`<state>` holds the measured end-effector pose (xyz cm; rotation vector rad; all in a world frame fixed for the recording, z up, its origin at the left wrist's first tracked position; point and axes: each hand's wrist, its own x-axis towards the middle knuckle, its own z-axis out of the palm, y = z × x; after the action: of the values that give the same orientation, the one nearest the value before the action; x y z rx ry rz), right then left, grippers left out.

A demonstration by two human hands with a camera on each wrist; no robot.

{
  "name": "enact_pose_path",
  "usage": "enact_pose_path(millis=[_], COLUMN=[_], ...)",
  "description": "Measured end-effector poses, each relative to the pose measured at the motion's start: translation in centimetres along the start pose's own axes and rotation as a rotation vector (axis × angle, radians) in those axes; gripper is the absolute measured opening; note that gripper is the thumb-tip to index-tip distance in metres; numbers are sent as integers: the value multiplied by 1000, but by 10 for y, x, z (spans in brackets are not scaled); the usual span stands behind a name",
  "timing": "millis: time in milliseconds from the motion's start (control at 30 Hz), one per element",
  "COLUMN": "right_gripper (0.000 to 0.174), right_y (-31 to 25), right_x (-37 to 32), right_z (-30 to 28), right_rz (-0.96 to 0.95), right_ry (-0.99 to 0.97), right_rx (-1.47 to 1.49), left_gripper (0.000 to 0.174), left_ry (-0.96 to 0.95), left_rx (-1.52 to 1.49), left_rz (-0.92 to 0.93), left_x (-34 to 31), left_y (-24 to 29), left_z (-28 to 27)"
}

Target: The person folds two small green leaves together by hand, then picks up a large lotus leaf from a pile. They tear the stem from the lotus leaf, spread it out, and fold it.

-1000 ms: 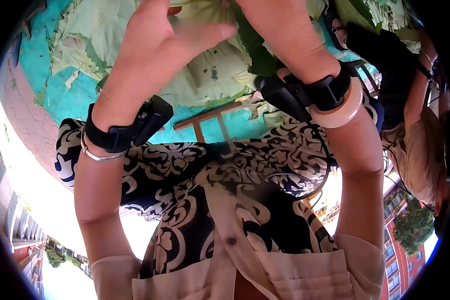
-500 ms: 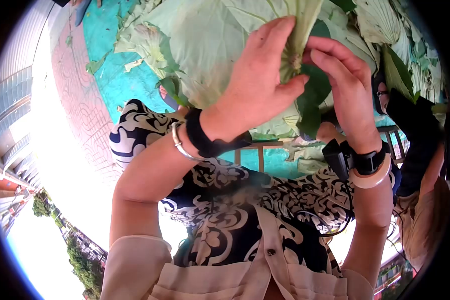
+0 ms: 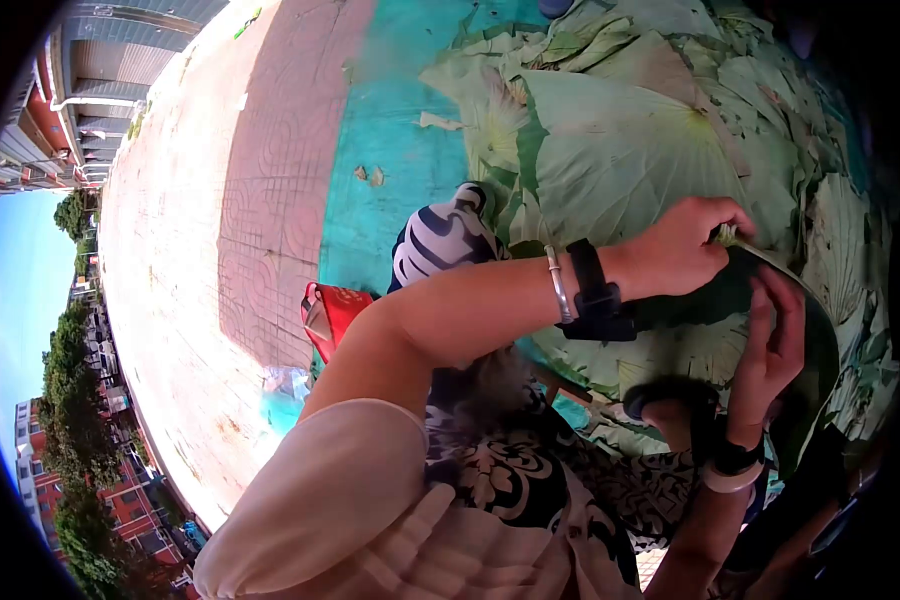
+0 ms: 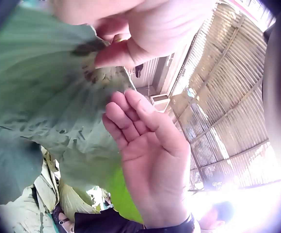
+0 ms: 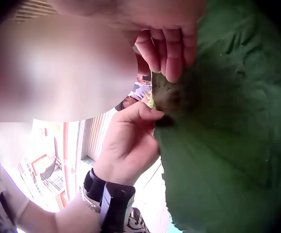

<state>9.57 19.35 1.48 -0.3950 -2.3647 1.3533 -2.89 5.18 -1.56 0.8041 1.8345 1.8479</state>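
My left hand (image 3: 685, 250) grip pinches the lotus leaf (image 5: 227, 145) at its centre nub, mid-right of the head view; right hand (image 3: 770, 345) lies flat-fingered on it, grasping nothing; risk: a sideways pull could tear the thin blade at the pinch

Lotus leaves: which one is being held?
The dark green leaf pinched by the left hand, right hand touching it; the paler leaves lie on the ground.

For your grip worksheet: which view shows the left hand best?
The right wrist view: the left hand shows whole, pinching the leaf at its centre. The head view shows its back; the left wrist view, only its thumb, close up.
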Motion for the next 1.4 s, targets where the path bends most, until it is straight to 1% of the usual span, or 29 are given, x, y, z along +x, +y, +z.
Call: enact_pose_path(millis=[33, 67, 133, 200, 300, 333, 400, 467, 500, 533, 600, 700, 800, 900, 1000, 1100, 1200, 1267, 1367, 1400], right_gripper=[24, 25, 30, 35, 46, 54, 48, 31, 25, 23, 21, 19, 18, 16, 14, 14, 15, 15, 20, 22], right_y=[-1, -2, -3, -3, -6, 0, 4, 11, 12, 22, 26, 26, 26, 15, 14, 19, 19, 17, 25, 27], right_x=[0, 1, 1, 1, 2, 2, 3, 5, 6, 6, 7, 10, 10, 11, 10, 9, 9, 10, 11, 12], right_z=[0, 1, 3, 7, 9, 10, 9, 4, 2, 1, -2, -7, -14, -23, -27, -29, -29, -28, -27, -26], right_rz=[-133, -265, -367, -466, -533, -511, -451, -450, -414, -402, -410, -388, -379, -341, -282, -189, -69, -4, -25, -128], right_ry=[34, 69, 110, 148, 107, 76, 14, 16, 17, 31, 39, 65, 83, 45, -21, -110, -176, -205, -178, -104], right_rx=[-149, -296, -380, -462, -743, -753, -748, -652, -599, -572, -522, -503, -452, -374, -273, -175, -106, -67, -38, -154], left_gripper=[39, 39, 38, 38, 40, 41, 47, 51, 51, 52, 50, 42, 30, 21, 22, 26, 29, 29, 29, 29], left_ry=[32, 0, -62, -52, -83, -121, -96, -242, -242, -234, -185, -92, -167, -259, -447, -532, -558, -536, -489, -470], left_rx=[11, 31, 63, 71, 91, 84, 106, 116, 107, 105, 205, 361, 370, 377, 258, 262, 274, 264, 226, 207], left_rz=[59, 3, -115, -101, -56, -26, 125, -143, -104, -68, -21, 39, 83, 48, -165, -165, -216, -248, -251, -249], left_x=[0, -2, -6, -7, -9, -8, -8, -8, -10, -10, -14, -15, -10, -2, 5, 7, 8, 7, 6, 5], left_y=[-3, -5, 7, 6, 3, 0, -20, 6, 3, -2, -2, -7, 0, 16, 20, 19, 18, 16, 7, 3], left_z=[0, -1, -4, -3, -2, 2, 7, -6, -6, -6, -5, -6, -12, -20, -27, -31, -32, -32, -31, -31])
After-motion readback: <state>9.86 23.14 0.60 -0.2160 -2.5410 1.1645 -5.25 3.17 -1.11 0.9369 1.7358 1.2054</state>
